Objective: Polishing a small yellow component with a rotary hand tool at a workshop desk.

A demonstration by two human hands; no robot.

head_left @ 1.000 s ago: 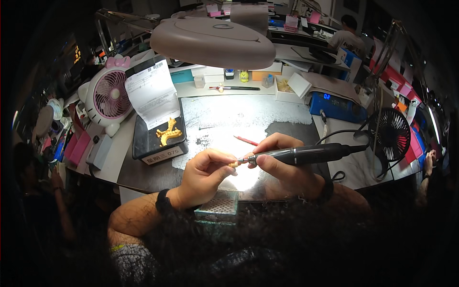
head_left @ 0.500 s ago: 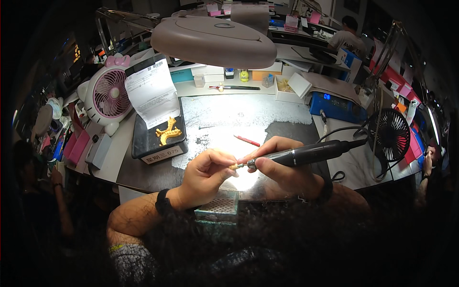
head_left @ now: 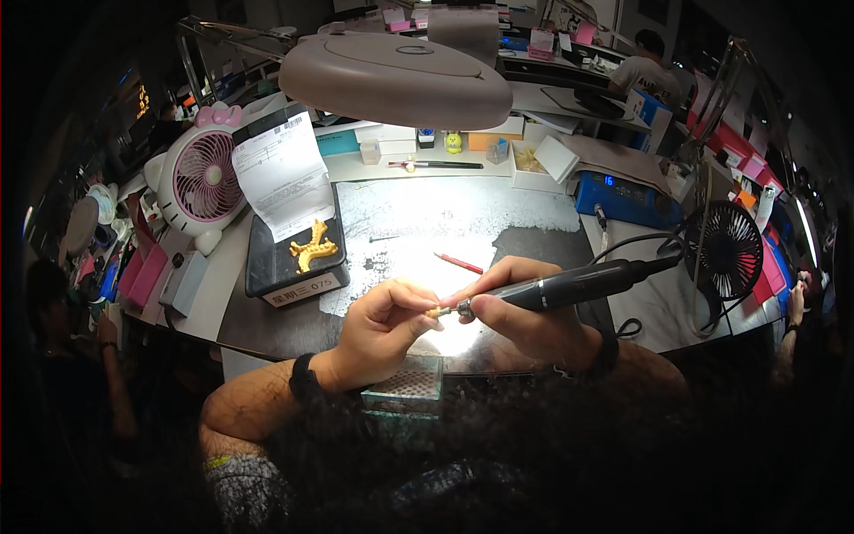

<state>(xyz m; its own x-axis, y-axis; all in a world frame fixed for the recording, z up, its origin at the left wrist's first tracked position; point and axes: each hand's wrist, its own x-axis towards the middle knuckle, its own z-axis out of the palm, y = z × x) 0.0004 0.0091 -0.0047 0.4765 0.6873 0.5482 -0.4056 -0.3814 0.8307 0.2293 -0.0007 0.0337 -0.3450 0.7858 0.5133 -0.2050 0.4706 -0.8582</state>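
My right hand (head_left: 525, 307) grips a black rotary handpiece (head_left: 583, 283), its metal nose pointing left. In the fingertips of my left hand (head_left: 384, 322) is a small yellowish tooth-like piece (head_left: 434, 312), pinched and partly hidden. The handpiece's tip meets or nearly meets that piece; I cannot tell which. Both hands come together under bright light above the front of the work mat (head_left: 374, 198). Beyond them lies a red pen-like tool (head_left: 460, 262). Yellow dental models (head_left: 314, 249) rest in a black tray (head_left: 258, 267) at left, with a printed sheet (head_left: 283, 173) propped on it.
Overhead hangs a large lamp head (head_left: 396, 82). A pink and white fan (head_left: 203, 173) stands left, a black fan (head_left: 725, 249) right. The handpiece's cord runs near a blue control box (head_left: 627, 200). Below my hands sits a glass-sided box with a perforated top (head_left: 403, 381).
My hands and the handpiece have barely shifted, with only a slight change in the fingers around the small piece. The lit display on the blue control box reads differently.
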